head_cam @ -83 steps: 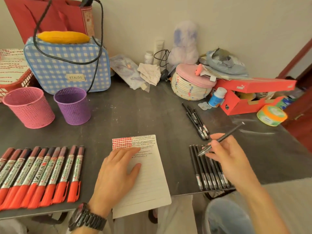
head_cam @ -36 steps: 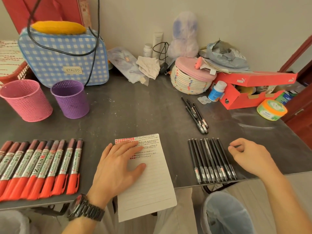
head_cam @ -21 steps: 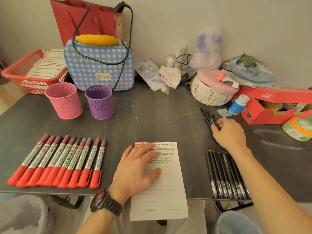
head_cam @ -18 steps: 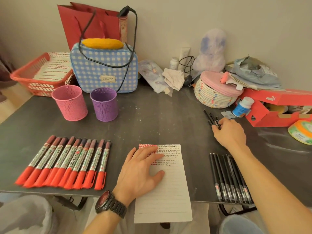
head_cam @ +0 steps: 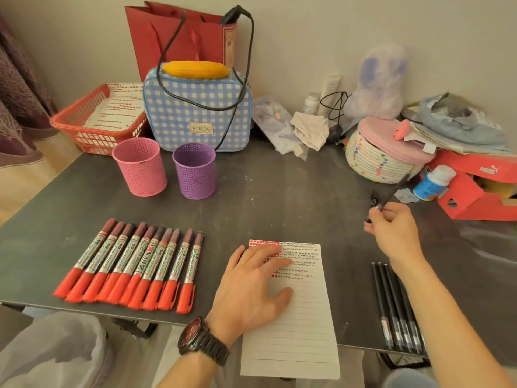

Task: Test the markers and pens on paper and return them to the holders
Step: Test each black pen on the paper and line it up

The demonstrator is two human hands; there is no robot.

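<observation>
The right hand (head_cam: 391, 228), grip closed, pinches a pen (head_cam: 393, 190) above the desk's (head_cam: 279, 197) far right; the left hand (head_cam: 251, 287) lies flat on the paper (head_cam: 296, 326). Held near one end, the pen may slip, and the forearm may sweep the pen row (head_cam: 391, 303) off the edge. Moments ago that pen lay on the desk.

A slim black plastic pen (head_cam: 393, 190) sits tilted, pinched in the right fingers (head_cam: 376, 224). The lined white paper sheet (head_cam: 296, 317) lies flat under the left fingers (head_cam: 265, 253).
</observation>
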